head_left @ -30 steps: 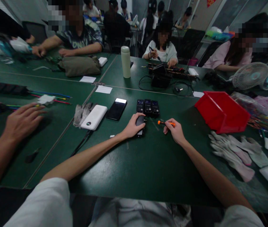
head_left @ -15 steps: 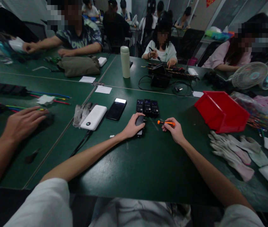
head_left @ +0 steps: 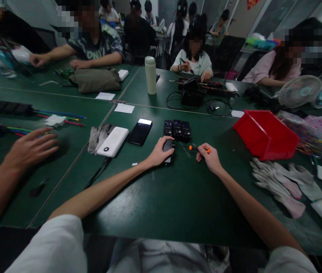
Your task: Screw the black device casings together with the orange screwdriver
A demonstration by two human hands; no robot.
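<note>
Firmly clasped at a green worktable (head_left: 161, 197), a black device (head_left: 167, 145) sits within the left hand's (head_left: 158, 153) closed fingers and thumb, near three similar black units (head_left: 177, 129); the right hand (head_left: 211, 157) pinches an orange-handled tool (head_left: 192, 148), apart from it. Bracing the device and squaring the tool would likely help. Fingers hide much of the casing; the tool's working tip is indistinct.

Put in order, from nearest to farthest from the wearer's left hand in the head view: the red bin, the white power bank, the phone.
1. Phone: just left of the left hand, slightly forward.
2. White power bank: farther left, past the phone.
3. Red bin: away on the right side, beyond the right hand.
</note>
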